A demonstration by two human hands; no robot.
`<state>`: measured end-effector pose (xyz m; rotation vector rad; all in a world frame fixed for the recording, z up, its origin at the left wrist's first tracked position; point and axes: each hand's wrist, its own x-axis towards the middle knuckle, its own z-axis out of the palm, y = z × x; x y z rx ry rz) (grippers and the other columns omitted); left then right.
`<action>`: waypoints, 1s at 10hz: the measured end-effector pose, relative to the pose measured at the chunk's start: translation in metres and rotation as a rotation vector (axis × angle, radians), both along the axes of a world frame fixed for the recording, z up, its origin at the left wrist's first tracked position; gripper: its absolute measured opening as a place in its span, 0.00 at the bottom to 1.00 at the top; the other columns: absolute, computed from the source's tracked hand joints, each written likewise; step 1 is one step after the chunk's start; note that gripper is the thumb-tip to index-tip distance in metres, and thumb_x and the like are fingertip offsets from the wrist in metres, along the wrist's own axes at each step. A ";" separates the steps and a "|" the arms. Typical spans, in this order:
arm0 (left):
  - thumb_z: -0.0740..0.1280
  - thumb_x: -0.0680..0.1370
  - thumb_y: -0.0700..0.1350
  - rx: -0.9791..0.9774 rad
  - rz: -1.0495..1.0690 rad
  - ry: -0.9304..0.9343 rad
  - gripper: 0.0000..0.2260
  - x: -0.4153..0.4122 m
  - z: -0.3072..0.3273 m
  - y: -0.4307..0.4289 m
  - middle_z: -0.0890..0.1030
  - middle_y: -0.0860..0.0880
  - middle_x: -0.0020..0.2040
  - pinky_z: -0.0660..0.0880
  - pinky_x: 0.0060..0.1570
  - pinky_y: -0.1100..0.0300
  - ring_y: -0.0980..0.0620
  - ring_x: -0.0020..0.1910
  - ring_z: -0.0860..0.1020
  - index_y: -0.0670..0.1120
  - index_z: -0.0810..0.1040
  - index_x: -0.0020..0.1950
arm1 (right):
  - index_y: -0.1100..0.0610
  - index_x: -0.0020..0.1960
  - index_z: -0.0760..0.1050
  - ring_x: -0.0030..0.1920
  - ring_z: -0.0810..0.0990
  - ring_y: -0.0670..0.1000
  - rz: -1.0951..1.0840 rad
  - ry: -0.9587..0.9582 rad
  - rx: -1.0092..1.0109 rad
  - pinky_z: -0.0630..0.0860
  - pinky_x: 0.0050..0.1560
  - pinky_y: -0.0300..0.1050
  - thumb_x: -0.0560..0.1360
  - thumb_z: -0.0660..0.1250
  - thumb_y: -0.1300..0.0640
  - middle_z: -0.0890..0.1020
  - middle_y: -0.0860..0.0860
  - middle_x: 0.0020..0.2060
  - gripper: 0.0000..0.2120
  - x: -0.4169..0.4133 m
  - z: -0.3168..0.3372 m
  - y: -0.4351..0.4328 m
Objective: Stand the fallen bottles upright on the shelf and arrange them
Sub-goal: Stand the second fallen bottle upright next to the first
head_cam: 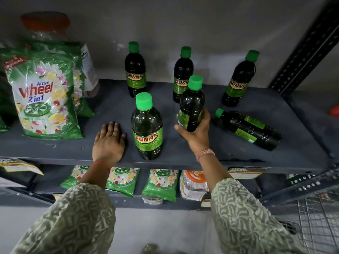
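Dark bottles [146,129] with green caps [144,101], grey shelf [238,154], apparently orange-lidded jar [55,32].

You've got Wheel detergent packs [44,99] far left, an orange-lidded jar [55,33] behind them, smaller detergent sachets [159,184] one level down.

Grey shelf [113,110], upright bottles [135,70], fallen bottle [249,129], detergent packet [44,96]

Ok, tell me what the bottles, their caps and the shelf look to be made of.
Bottles, such as the one held in the right hand: held bottle looks like clear glossy plastic over dark liquid; it shows sharp highlights and moulded ribs. Caps: matte green plastic, evenly coloured, probably ribbed. Shelf: seemingly painted grey metal, dull and scuffed, with perforated steel uprights.
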<state>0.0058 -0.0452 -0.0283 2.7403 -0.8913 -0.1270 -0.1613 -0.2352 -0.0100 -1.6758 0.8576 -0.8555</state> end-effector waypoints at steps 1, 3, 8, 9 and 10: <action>0.49 0.80 0.51 0.004 0.002 0.007 0.24 0.000 0.000 0.000 0.55 0.45 0.78 0.51 0.75 0.49 0.45 0.77 0.51 0.44 0.53 0.75 | 0.58 0.68 0.57 0.67 0.62 0.55 -0.063 0.128 -0.150 0.61 0.68 0.49 0.54 0.81 0.49 0.65 0.57 0.65 0.51 0.005 -0.002 0.001; 0.49 0.80 0.51 0.003 0.003 0.007 0.25 0.000 0.000 0.000 0.55 0.45 0.77 0.51 0.75 0.49 0.45 0.77 0.51 0.44 0.54 0.75 | 0.57 0.55 0.62 0.54 0.77 0.55 0.053 0.029 0.089 0.73 0.55 0.37 0.61 0.76 0.66 0.76 0.52 0.51 0.30 -0.005 -0.001 -0.013; 0.49 0.80 0.52 0.001 -0.001 0.007 0.25 0.001 0.000 0.001 0.55 0.45 0.77 0.52 0.75 0.49 0.44 0.77 0.51 0.43 0.53 0.75 | 0.64 0.60 0.61 0.58 0.74 0.57 0.071 0.107 0.057 0.71 0.60 0.48 0.57 0.78 0.68 0.73 0.56 0.55 0.38 0.000 -0.004 -0.023; 0.49 0.80 0.51 0.000 -0.007 0.007 0.25 0.000 0.001 0.001 0.55 0.44 0.77 0.52 0.75 0.49 0.44 0.77 0.51 0.43 0.54 0.75 | 0.62 0.57 0.63 0.59 0.75 0.60 0.143 0.148 0.122 0.70 0.63 0.62 0.60 0.74 0.72 0.77 0.61 0.56 0.31 -0.005 -0.006 -0.035; 0.49 0.80 0.51 0.001 -0.006 0.009 0.24 0.000 0.002 0.001 0.55 0.44 0.77 0.52 0.75 0.48 0.44 0.77 0.51 0.43 0.54 0.75 | 0.64 0.63 0.61 0.63 0.72 0.57 0.228 0.170 0.160 0.67 0.67 0.61 0.65 0.70 0.74 0.73 0.63 0.63 0.31 -0.007 -0.004 -0.038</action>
